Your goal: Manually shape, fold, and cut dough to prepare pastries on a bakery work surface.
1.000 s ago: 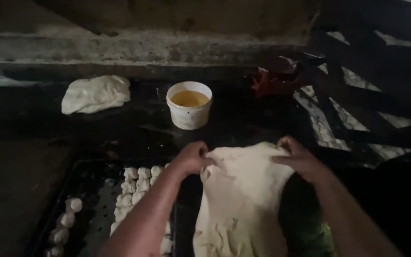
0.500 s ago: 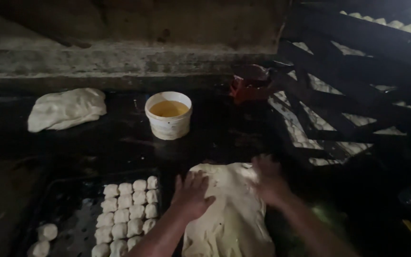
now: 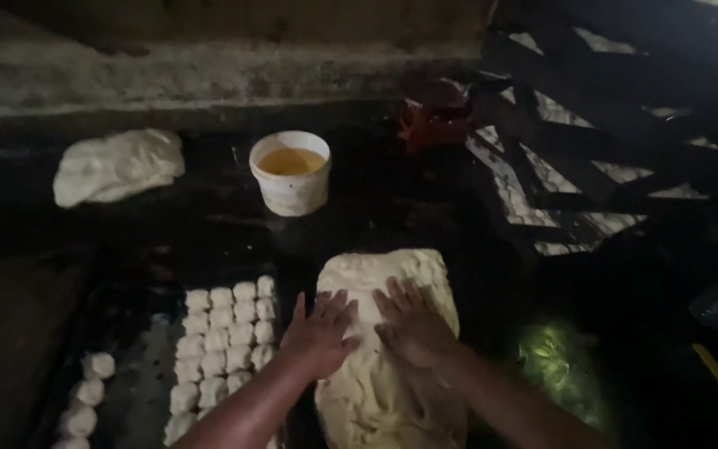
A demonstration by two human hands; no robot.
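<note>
From the head view, we are pressing both palms flat onto a long slab of pale dough (image 3: 388, 349) lying on the dark worktop (image 3: 392, 208). Our left hand (image 3: 322, 333) is resting on the slab's left edge, fingers spread wide; our right hand (image 3: 409, 324) is lying just beside it, nearer the middle, fingers also spread and gripping nothing. The dough is running under both hands, reaching out ahead of the fingertips and back toward our forearms. We judge the main risk to be the left edge: the left hand is partly overhanging it, so uneven pressure could thin or tear the slab there, or push it toward the rows of small dough pieces (image 3: 222, 341) sitting on the tray (image 3: 139, 382) just left of that hand. Ahead of both hands a white tub of yellow liquid (image 3: 290, 172) is standing well apart, and another lump of dough (image 3: 118, 165) is lying far ahead to the left.
</note>
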